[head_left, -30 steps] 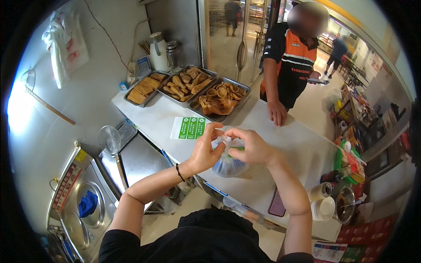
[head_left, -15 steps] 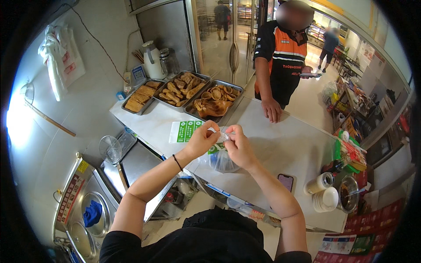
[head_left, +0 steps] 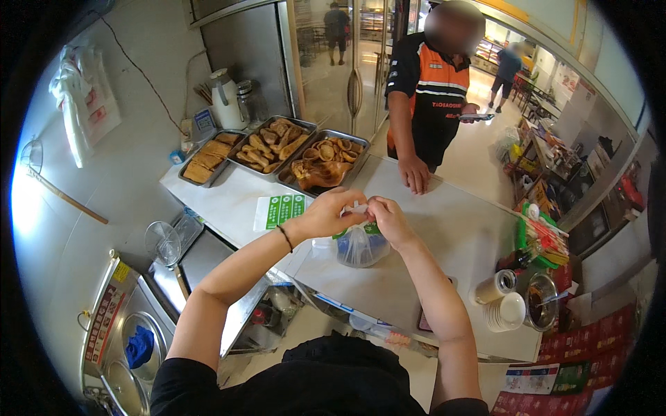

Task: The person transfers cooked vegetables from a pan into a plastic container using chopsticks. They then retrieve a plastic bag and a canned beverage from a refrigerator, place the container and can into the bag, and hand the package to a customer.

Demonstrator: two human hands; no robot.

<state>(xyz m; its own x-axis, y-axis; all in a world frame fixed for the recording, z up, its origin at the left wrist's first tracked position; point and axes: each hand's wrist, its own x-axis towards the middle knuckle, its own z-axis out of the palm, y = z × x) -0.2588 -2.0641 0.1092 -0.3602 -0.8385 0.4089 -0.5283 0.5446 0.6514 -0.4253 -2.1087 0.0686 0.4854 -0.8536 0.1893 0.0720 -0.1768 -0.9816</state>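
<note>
A thin see-through plastic bag (head_left: pixel 361 248) with a rounded load, partly blue, stands on the white counter (head_left: pixel 409 229). Its gathered top is pinched between the fingers of my left hand (head_left: pixel 333 211) and my right hand (head_left: pixel 390 218), which meet just above it. Part of a green label shows near the bag's neck. Whether the top is knotted is hidden by my fingers. Left of the bag lies a sheet of green-and-white labels (head_left: pixel 281 211). My right forearm partly covers a phone (head_left: pixel 424 319) lying on the counter.
Behind the bag stand metal trays of brown cooked food (head_left: pixel 322 163). Across the counter a person in an orange-and-black shirt (head_left: pixel 437 90) rests one hand on it and holds a phone. At the right are a jar (head_left: pixel 496 286), stacked white bowls (head_left: pixel 505 312) and a metal bowl (head_left: pixel 541 301).
My hands have shifted a little at the bag's top, still pinching it. The bag sits slightly more to the right relative to the label sheet. My right forearm now covers more of the phone.
</note>
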